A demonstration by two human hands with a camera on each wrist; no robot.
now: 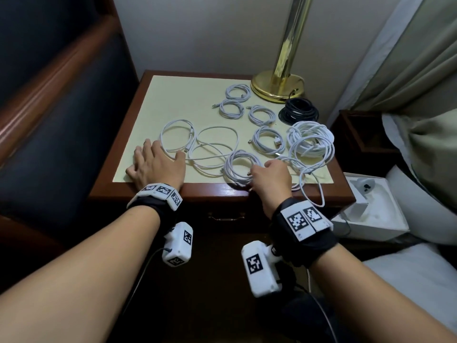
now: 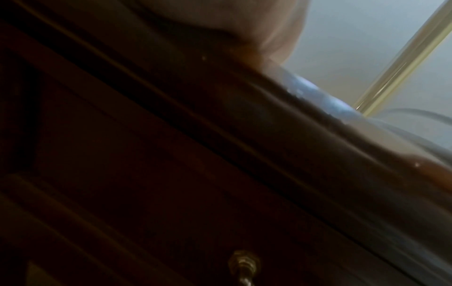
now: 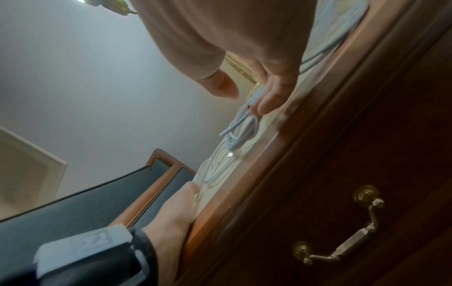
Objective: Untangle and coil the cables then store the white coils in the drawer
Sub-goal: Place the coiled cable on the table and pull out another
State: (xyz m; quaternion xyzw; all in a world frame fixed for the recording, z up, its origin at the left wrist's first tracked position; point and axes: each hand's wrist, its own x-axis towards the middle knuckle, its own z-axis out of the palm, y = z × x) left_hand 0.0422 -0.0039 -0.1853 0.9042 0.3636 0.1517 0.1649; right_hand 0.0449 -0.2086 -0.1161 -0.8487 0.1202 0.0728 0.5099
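Cables [image 1: 210, 149] in white, spread over the pale worktop [image 1: 173, 100]; one loose length in wide loops near the front left, not yet wound up; one coil [image 1: 241, 167] at the front edge, under the fingers of the right hand [image 1: 270, 178]; from the right wrist view, fingertips [image 3: 266, 104] curled down and pinching a bit of that coil [image 3: 240, 135]; four small neat coils [image 1: 235, 108] farther back, lying apart from each other; one big messy white bundle [image 1: 310, 139] at the right side, with a strand hanging over the front right corner; one black coil [image 1: 298, 111] behind the bundle, just beside the gold lamp base [image 1: 277, 86].

Left hand [image 1: 155, 164] flat on the worktop at the front left, fingers straight and spread, fingertips touching the edge of the wide loops, gripping nothing; hands well apart from each other; left wrist view dark and blurry, only dark wood, a lamp pole and a bit of cable clear enough to tell.

Drawer [image 3: 367, 193] below the worktop edge, shut, with a brass handle [image 3: 342, 230] on its dark wood front; same handle [image 1: 226, 216] dimly seen from the head view between the two wrists.

Dark blue padded headboard [image 1: 61, 120] with a wood rim on the left; open white box [image 1: 371, 214] low on the right, next to white bedding [image 1: 415, 280]; green curtain [image 1: 408, 58] above it.
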